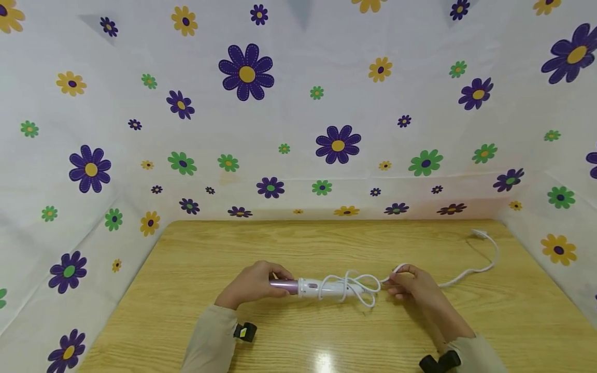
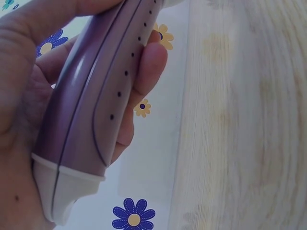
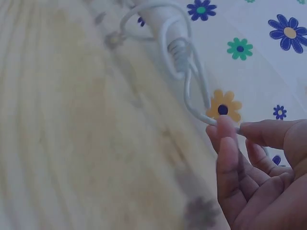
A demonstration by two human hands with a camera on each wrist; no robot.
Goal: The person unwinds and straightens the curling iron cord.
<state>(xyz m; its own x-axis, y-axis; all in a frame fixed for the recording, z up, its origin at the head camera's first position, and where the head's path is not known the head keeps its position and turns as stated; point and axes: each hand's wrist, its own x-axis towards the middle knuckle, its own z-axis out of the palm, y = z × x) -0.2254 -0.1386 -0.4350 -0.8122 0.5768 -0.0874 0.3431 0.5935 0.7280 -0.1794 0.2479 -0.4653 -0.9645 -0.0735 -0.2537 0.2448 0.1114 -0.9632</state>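
Note:
A purple-and-white hair straightener [image 1: 305,287] is held level just above the table. My left hand [image 1: 254,282] grips its purple end, thumb on the near side and fingers on the far side. In the left wrist view the purple body [image 2: 79,100] shows a dark lengthwise seam, a row of small holes and a white tip. A white cord [image 3: 188,96] loops loosely around the white handle. To the right, my right hand [image 1: 422,290] pinches that cord between thumb and fingertips, a little beyond the loops.
The cord's tail curves across the wooden table [image 1: 224,243] toward the back right, ending in a blurred plug [image 1: 478,233]. White flower-patterned cloth [image 1: 289,119] rises behind the table and along both sides. Each wrist carries a black camera mount [image 1: 245,331].

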